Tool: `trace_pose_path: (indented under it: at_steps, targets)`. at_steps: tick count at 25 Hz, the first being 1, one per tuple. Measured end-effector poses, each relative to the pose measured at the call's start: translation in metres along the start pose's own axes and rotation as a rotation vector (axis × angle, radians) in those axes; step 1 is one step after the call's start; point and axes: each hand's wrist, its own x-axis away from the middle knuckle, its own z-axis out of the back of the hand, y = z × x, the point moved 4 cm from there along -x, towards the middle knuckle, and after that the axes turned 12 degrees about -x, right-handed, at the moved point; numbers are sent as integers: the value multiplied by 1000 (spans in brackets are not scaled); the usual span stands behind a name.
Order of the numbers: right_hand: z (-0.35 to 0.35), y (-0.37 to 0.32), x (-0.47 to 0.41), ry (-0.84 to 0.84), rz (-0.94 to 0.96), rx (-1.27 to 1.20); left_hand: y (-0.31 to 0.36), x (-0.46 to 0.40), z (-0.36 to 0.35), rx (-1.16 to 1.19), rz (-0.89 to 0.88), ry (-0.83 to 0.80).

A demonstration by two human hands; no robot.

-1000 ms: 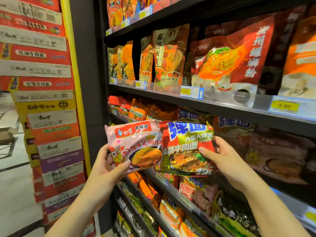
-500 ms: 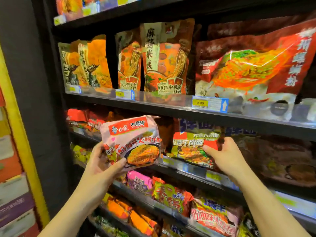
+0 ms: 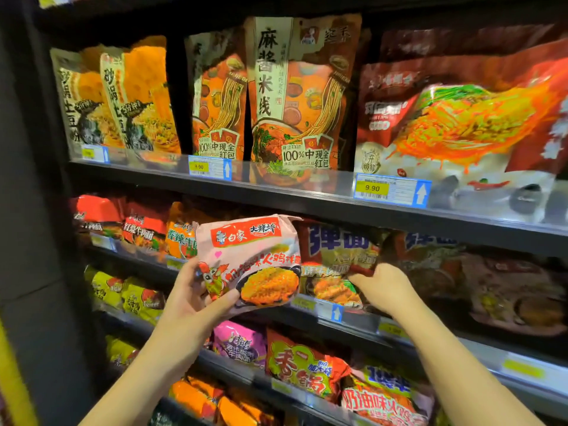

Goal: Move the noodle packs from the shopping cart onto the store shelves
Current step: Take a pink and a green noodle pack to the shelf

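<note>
The left hand holds a pale pink plastic noodle pack printed with a red banner and a bowl of orange noodles, thumb across its lower front edge and fingers curled behind its left side. The pack is raised in front of the second black metal shelf, clear of it, and it hides part of the row behind. Just to its right, the right hand grips the right edge of a red and green plastic noodle pack with blue lettering, fingers closed round the wrapper. That pack is in under the second shelf at the front edge of the shelf below, beside a matching pack with the same blue lettering to its right; whether it rests on the shelf cannot be told.

To the left on the same level sit red and orange noodle packs, close together. Above, tall orange and beige noodle pouches stand upright, with a wide dark red noodle bag to their right. Along the shelf lip runs a clear strip holding a blue and yellow price tag. Lower down, nearer, lie yellow noodle packs at the left and a magenta noodle pack beside a red and green one.
</note>
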Motion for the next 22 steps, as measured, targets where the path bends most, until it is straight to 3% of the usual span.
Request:
trace_pose_path:
  at_steps: [7, 13, 18, 22]
  targets:
    - [42, 11, 40, 77, 23, -54, 3, -3, -39, 21, 4, -133]
    - [64, 36, 94, -144, 173, -265, 1, 0, -103, 57, 16, -323]
    - [111, 73, 114, 17, 185, -239, 3, 14, -185, 75, 46, -502]
    - [146, 115, 115, 140, 146, -239, 8, 15, -240, -28, -51, -565]
